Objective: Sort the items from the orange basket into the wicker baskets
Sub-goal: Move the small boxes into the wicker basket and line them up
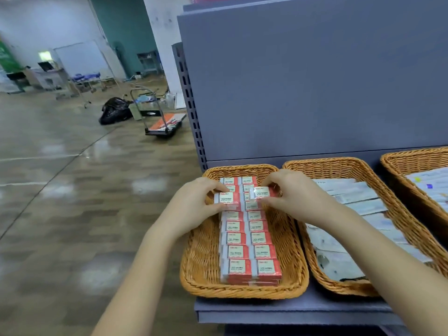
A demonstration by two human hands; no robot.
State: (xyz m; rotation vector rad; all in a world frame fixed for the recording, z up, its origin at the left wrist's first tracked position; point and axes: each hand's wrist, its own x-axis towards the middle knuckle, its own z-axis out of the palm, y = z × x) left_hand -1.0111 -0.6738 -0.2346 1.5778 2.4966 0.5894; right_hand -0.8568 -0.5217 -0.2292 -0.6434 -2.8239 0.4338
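A wicker basket (201, 258) on the grey shelf holds two neat rows of red-and-white 2B eraser boxes (251, 253). My left hand (194, 204) pinches one eraser box (226, 198) over the left row near the basket's far end. My right hand (293, 197) pinches another eraser box (261, 192) over the right row. Both boxes sit slightly above the stacked ones. The orange basket is out of view.
A second wicker basket (349, 166) to the right holds white flat packets, and a third wicker basket (412, 157) shows at the far right. The grey shelf back panel (315, 81) rises behind. On the floor to the left stand a trolley (164, 122) and a black bag (114, 111).
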